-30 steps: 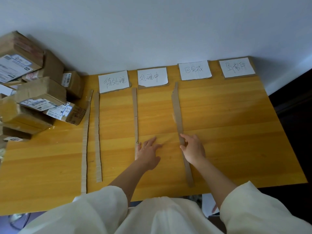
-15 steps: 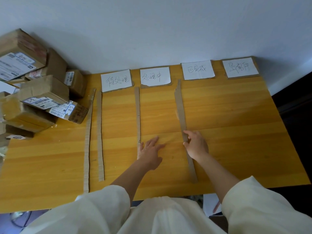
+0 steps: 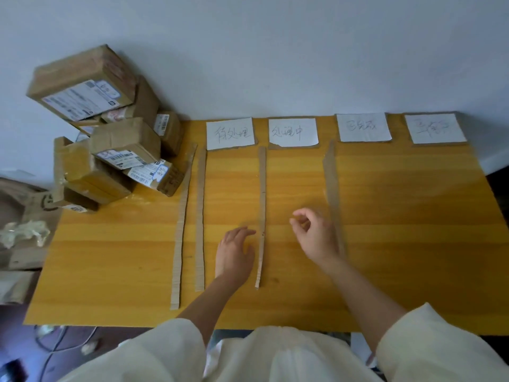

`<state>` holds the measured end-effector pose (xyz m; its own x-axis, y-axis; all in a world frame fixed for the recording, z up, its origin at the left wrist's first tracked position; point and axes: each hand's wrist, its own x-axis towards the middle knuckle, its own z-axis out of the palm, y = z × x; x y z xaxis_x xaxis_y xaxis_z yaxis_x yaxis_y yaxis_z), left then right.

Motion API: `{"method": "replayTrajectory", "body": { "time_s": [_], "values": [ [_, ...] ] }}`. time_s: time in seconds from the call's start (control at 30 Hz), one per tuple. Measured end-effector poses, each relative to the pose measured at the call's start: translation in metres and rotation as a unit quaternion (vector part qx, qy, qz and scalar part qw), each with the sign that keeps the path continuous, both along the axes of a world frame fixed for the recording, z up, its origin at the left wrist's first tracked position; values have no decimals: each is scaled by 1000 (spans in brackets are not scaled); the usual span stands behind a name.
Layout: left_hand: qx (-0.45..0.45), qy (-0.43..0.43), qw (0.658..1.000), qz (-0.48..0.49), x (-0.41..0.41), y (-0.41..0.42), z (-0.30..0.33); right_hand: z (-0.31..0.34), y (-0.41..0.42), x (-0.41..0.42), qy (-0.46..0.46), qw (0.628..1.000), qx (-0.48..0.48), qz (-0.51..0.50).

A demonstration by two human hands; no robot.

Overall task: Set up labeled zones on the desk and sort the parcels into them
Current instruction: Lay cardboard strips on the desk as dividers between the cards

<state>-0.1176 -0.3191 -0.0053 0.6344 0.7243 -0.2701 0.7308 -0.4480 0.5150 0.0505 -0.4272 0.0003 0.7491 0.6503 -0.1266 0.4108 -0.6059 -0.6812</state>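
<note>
Four white paper labels with handwritten characters, each backed by brown card, lie in a row along the far edge of the yellow wooden tabletop [image 3: 399,216]: first label [image 3: 230,133], second label [image 3: 292,132], third label [image 3: 363,127] and fourth label [image 3: 435,128]. Long brown cardboard strips run from the labels toward you as dividers: an outer strip [image 3: 180,232] and a second strip [image 3: 200,216] close together at the left, a middle strip [image 3: 261,205] between the first two labels, and a wider strip [image 3: 332,186] between the second and third. The brown cardboard parcels [image 3: 110,144], bearing white shipping stickers, are stacked at the far-left corner of the tabletop against the wall.

Compared with half a second ago, your right hand [image 3: 316,235] has left the wider strip and moved left of it; your left hand [image 3: 234,252] has shifted left, off the middle strip.

Your left hand now lies just left of the middle strip, fingers relaxed and together, pointing right. Your right hand hovers between the middle and wider strips, fingers loosely curled around nothing. Both forearms extend from cream sleeves.
</note>
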Motion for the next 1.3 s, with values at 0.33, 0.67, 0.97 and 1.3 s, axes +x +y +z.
{"method": "replayTrajectory", "body": {
  "time_s": [0.33, 0.67, 0.97, 1.3],
  "values": [
    [-14, 20, 972, 233, -103, 75, -8, -6, 108, -115, 103, 983, -85, 124],
    [-90, 42, 984, 150, -131, 120, -24, -23, 186, -164, 79, 980, -175, 53],
    [-113, 72, 991, 30, -133, 134, -27, -38, 211, -181, 55, 981, -183, -37],
    [-126, 68, 990, 11, -132, 138, -31, -39, 208, -176, 119, 962, -230, -88]
  ]
}}
